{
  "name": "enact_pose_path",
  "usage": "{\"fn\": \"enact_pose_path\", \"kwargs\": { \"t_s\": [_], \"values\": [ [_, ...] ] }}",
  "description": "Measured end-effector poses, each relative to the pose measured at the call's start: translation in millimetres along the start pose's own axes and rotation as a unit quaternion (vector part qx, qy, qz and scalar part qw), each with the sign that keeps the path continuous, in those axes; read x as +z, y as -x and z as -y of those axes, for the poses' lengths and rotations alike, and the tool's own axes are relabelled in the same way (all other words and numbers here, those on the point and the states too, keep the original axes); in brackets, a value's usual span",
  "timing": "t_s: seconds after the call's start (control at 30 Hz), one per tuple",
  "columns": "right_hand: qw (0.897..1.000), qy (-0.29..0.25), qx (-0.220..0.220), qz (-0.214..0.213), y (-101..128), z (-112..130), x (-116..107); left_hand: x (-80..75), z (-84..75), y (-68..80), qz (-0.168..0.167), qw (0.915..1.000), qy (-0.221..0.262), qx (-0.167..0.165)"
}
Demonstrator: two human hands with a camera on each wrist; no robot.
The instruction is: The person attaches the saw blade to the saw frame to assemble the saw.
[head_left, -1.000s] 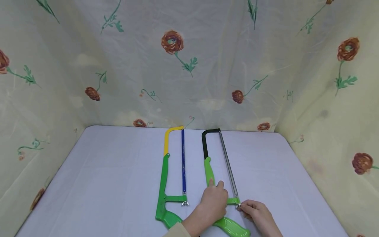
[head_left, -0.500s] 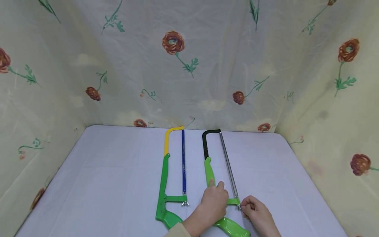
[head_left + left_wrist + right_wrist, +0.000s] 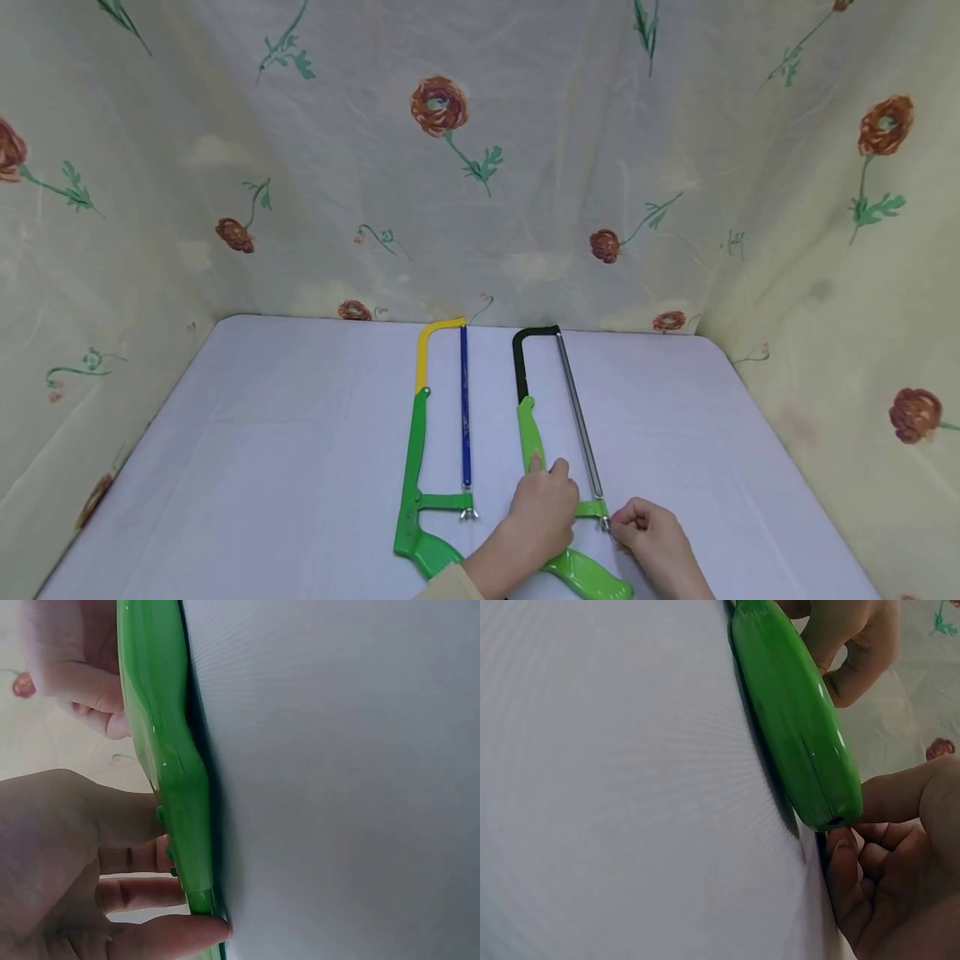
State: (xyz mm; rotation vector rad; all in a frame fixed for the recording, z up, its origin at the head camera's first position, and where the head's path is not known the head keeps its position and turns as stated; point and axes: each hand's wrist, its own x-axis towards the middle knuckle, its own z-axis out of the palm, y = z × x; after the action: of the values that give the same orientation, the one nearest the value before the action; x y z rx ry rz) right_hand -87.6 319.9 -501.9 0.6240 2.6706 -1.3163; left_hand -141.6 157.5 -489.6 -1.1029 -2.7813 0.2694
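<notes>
A light-green hacksaw with a black front bow and a grey blade lies flat on the table. My left hand grips its frame near the middle, one finger extended along it. In the left wrist view, that hand's fingers reach across the green frame. A small silver wing nut sits at the lower end of the blade, and my right hand pinches it between thumb and fingertips. In the right wrist view, the green handle partly covers the right hand's fingertips, and the nut is hidden.
To the left lies a second hacksaw, dark green with a yellow bow and a blue blade, roughly parallel. White cloth covers the table. A flower-patterned curtain encloses the back and both sides.
My right fingers have shifted slightly around the wing nut, and its wings show at a different angle. The left hand and both hacksaws have stayed in place.
</notes>
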Motion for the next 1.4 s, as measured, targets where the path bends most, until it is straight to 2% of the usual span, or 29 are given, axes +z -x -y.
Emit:
{"fn": "enact_pose_path", "kwargs": {
  "t_s": [0.27,0.43,0.53,0.67,0.87,1.4],
  "values": [
    [1.000,0.012,-0.004,0.003,1.8,-0.6,-0.8,-0.2,-2.6,2.6,-0.004,0.9990,-0.041,0.015],
    [0.997,0.080,-0.024,-0.005,4.5,-3.5,1.7,0.9,-3.2,3.0,-0.014,0.9988,-0.044,0.018],
    [0.991,0.127,-0.038,-0.026,7.2,-1.1,5.0,0.7,-2.7,3.0,-0.017,0.9990,-0.037,0.019],
    [0.984,0.161,-0.057,-0.050,10.8,6.5,7.9,0.3,-2.0,3.4,-0.018,0.9990,-0.035,0.021],
    [0.983,0.165,-0.052,-0.060,12.0,11.9,9.2,0.0,-1.2,3.9,-0.020,0.9988,-0.040,0.022],
    [0.987,0.146,-0.042,-0.054,11.9,17.3,5.6,-1.5,0.3,4.4,-0.020,0.9994,-0.022,0.018]
  ]
}}
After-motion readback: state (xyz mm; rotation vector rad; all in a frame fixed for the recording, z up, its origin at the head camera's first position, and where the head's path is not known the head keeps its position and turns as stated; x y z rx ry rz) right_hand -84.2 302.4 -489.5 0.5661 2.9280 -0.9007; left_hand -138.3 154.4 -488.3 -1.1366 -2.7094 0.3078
